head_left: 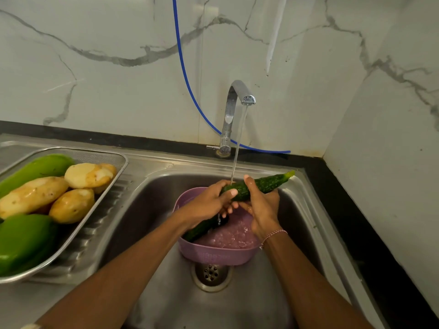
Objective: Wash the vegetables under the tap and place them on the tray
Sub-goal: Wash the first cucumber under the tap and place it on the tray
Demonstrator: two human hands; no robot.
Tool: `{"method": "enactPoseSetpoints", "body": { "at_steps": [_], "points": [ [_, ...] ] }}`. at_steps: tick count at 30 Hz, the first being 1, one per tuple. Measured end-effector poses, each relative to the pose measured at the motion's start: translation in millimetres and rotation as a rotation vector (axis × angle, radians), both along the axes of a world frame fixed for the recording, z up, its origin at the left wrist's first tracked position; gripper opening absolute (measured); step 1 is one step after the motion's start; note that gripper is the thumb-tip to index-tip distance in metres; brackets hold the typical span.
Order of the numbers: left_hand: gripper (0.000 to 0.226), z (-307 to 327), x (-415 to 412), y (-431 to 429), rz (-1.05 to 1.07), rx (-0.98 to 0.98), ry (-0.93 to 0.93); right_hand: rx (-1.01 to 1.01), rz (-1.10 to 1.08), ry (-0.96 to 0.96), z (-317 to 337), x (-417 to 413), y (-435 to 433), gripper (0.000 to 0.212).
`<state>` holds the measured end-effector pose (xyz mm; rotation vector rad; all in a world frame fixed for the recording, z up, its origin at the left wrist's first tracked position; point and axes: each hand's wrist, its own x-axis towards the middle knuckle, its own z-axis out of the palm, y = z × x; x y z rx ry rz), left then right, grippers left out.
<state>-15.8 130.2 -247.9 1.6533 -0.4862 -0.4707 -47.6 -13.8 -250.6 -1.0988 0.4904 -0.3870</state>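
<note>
A dark green bumpy cucumber (266,184) lies across the running stream from the chrome tap (237,98), its pale tip pointing right. My left hand (209,203) grips its left end and my right hand (261,207) wraps round its middle. Below them a pink colander (213,255) stands in the sink (152,205), holding water and a second cucumber (202,229), partly hidden by my left wrist. On the drainboard at left sits a steel mesh tray (99,157) with several peeled potatoes (33,195) and green vegetables (23,241).
The drain (211,274) lies just in front of the colander. A blue hose (187,74) runs down the marble wall behind the tap. A black counter edge (344,210) borders the sink on the right, with a wall corner beyond.
</note>
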Motion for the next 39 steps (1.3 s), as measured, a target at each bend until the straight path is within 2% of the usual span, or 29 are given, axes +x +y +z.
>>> {"method": "enactPoseSetpoints", "body": {
  "at_steps": [3,6,10,12,15,17,21,25,28,32,34,39],
  "points": [
    [0.026,-6,-1,0,0.016,0.261,-0.321,0.019,-0.022,0.045,-4,2,0,0.059],
    [0.023,-7,0,-1,0.088,0.349,-0.478,0.037,0.013,0.06,-3,1,-2,0.046],
    [0.037,-4,3,1,0.195,0.379,-0.439,0.103,0.065,0.012,1,0,-5,0.038],
    [0.035,-5,6,4,0.219,0.302,-0.305,0.108,0.075,-0.011,1,-1,-4,0.04],
    [0.02,-3,4,9,0.275,0.099,-0.014,0.058,0.104,-0.018,-1,0,-2,0.043],
    [0.02,-1,2,13,0.305,0.106,0.02,-0.011,0.12,-0.013,-4,2,-3,0.043],
    [0.02,-2,3,16,0.303,0.272,-0.11,-0.138,0.092,0.051,-10,6,-5,0.047],
    [0.019,-8,6,12,0.245,0.385,-0.266,-0.274,-0.001,0.134,-14,9,-5,0.061],
    [0.037,-5,5,9,0.179,0.398,-0.379,-0.312,-0.033,0.182,-13,6,-5,0.051],
    [0.049,-5,1,7,0.041,0.494,-0.522,-0.261,-0.044,0.225,-14,6,-6,0.053],
    [0.049,-10,-2,3,-0.013,0.525,-0.57,-0.236,-0.026,0.244,-13,5,-3,0.051],
    [0.051,-14,-3,-1,-0.039,0.672,-0.581,-0.338,-0.025,0.261,-16,8,4,0.04]
  ]
}}
